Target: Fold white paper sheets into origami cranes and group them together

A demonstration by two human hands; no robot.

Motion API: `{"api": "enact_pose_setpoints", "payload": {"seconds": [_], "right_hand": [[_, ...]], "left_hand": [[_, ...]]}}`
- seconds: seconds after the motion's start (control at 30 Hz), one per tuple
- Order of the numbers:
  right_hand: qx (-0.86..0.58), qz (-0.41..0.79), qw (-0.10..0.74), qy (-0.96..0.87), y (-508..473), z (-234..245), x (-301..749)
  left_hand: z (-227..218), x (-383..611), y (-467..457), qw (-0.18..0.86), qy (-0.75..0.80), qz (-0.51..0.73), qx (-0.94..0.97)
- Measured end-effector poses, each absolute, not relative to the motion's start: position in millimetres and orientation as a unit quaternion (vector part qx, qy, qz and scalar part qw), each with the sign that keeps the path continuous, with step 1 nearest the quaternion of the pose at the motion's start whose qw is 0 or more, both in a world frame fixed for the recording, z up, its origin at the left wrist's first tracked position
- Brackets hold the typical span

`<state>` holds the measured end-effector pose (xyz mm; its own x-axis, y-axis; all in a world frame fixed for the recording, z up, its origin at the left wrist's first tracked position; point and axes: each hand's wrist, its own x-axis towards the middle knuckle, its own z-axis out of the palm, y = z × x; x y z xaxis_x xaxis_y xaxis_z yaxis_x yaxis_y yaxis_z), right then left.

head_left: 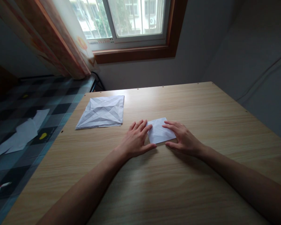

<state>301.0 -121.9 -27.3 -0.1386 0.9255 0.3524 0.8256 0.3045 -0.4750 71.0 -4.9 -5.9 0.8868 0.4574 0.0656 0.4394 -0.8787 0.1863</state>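
Note:
A small white piece of folded paper [160, 131] lies flat on the wooden table [140, 181] between my hands. My left hand [137, 137] rests at the paper's left edge, its fingers stretched out and the fingertips touching the paper. On the other side, my right hand [182, 137] lies over the right edge, fingers extended and thumb apart near the lower corner. Both palms face down. Parts of the paper's side edges are hidden under the fingers.
A stack of creased white paper sheets [104, 111] lies at the table's far left. Loose white paper pieces [25, 132] are on the checked bedspread [58, 120] beyond the left edge. A curtain [61, 40] hangs beside the window [135, 18] behind the table.

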Motion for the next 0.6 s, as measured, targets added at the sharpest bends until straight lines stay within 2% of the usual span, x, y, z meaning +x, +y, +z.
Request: {"api": "enact_pose_setpoints", "payload": {"seconds": [0.43, 0.6], "right_hand": [[-0.548, 0.015, 0.362, -0.754, -124.3, -22.9, 295.7], [-0.526, 0.014, 0.420, -0.739, -124.2, -22.8, 290.7]], "left_hand": [[-5.9, 71.4, -5.4, 0.089, 0.231, 0.059, 0.967], [-5.8, 71.9, -4.5, 0.095, 0.237, 0.064, 0.965]]}}
